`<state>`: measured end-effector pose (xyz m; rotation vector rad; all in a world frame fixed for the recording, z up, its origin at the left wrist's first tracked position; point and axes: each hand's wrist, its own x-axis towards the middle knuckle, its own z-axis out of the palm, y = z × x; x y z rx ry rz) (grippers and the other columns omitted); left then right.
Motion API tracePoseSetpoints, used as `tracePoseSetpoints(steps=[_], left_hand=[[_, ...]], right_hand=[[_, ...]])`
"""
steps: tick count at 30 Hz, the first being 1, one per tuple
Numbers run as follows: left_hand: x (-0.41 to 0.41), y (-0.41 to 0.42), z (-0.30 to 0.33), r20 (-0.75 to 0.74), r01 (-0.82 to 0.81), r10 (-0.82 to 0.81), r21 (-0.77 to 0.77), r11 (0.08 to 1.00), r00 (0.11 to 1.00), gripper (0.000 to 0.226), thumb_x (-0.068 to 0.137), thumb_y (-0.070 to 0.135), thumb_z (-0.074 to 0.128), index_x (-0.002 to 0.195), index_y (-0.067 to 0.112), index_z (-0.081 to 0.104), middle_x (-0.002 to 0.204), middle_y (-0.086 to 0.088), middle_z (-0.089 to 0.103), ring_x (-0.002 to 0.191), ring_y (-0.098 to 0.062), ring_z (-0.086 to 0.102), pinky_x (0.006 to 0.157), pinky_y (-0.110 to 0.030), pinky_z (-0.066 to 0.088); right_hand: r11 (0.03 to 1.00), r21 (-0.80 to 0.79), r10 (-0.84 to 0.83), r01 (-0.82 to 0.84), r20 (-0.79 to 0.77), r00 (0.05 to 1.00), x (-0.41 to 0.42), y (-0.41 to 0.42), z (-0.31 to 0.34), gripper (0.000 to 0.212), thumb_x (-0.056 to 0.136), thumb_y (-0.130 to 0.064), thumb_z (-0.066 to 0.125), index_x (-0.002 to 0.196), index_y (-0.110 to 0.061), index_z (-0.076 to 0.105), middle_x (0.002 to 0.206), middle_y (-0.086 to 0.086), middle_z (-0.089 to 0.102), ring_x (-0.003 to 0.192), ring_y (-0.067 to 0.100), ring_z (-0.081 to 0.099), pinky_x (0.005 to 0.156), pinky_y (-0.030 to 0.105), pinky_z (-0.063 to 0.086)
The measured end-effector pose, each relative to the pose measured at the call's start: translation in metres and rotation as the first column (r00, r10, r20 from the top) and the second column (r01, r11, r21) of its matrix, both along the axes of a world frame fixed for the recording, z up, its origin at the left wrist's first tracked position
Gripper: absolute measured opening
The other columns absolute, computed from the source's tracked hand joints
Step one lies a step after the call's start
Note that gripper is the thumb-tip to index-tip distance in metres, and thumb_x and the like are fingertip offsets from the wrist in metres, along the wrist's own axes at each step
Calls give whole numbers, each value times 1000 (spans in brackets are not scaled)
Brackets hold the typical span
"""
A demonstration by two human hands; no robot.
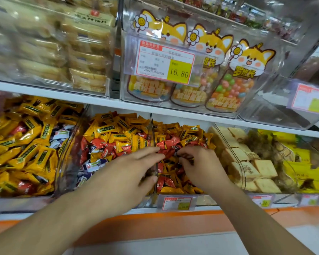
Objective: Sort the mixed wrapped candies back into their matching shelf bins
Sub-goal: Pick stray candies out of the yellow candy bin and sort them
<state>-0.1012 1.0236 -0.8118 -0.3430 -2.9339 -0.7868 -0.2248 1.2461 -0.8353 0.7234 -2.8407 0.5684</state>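
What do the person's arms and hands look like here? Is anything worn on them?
Both forearms are bare as far as the frame shows, with no sleeves visible. The left hand and right hand wear no gloves. No watch, ring or bracelet is visible, and no markings show.

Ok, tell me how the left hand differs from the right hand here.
The left hand lies flatter, fingers stretched towards the divider; the right hand curls its fingers, pinching a dark-wrapped candy. The left hand crosses over from the neighbouring bin; the right hand sits fully inside the middle bin. Both hover over mixed red and yellow candies.
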Motion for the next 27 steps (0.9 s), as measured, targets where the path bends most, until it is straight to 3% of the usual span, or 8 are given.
tracePoseSetpoints(steps=[3,7,10,15,17,19,22,27], left_hand=[[-1,8,-1,63,14,-13,-21,1000,998,61,105,51,43,159,49,16,160,42,-12,132,1,45,110,-17,35],[-8,4,-8,15,11,-11,18,1000,1000,57,105,52,43,158,48,22,160,42,-4,146,7,27,116,-16,27],[-8,1,-11,5,13,-13,11,1000,1000,57,104,53,43,157,49,23,159,43,-5,147,7,26,116,-16,27],[-8,2,-11,11,16,-16,24,1000,1000,58,104,53,44,157,48,23,159,43,-5,147,7,26,116,-16,27],[-8,2,-11,13,15,-16,24,1000,1000,58,104,53,44,158,48,23,160,43,-5,146,7,27,115,-16,28],[-8,3,-11,17,14,-14,21,1000,1000,58,104,53,44,158,48,22,159,43,-6,146,7,26,115,-16,28],[-8,4,-10,24,13,-13,26,1000,1000,58,104,53,44,157,48,23,159,44,-6,147,7,26,115,-17,28],[-6,5,-8,36,14,-15,40,999,999,57,104,51,46,157,47,25,159,43,-4,147,7,25,114,-16,29]], right_hand=[[993,107,-45,51,-55,997,-5,-2,-3,21,94,-26,69,112,-35,75,107,-13,74,97,12,68,75,38,62],[971,189,-131,148,-98,987,-15,6,-2,24,92,-26,70,113,-36,75,102,-9,75,90,18,71,67,36,62],[950,228,-202,211,-66,977,-22,11,-2,27,91,-28,71,117,-37,74,103,-6,76,85,20,70,64,34,60],[989,56,-146,140,120,982,-27,13,-5,29,92,-30,75,121,-29,75,115,-11,74,107,11,67,85,25,55],[992,37,-124,120,158,980,-25,12,-5,28,93,-32,75,120,-28,75,115,-13,73,110,8,64,85,20,50],[992,40,-126,121,138,982,-24,10,-6,22,93,-29,75,115,-29,77,111,-13,74,105,9,66,83,23,54],[991,25,-132,130,129,983,-22,6,-6,14,91,-20,75,91,-33,79,93,-17,74,83,9,69,70,28,58],[994,63,-99,93,108,989,-17,2,-7,16,86,-19,77,92,-33,74,91,-17,71,93,13,66,93,43,56]])
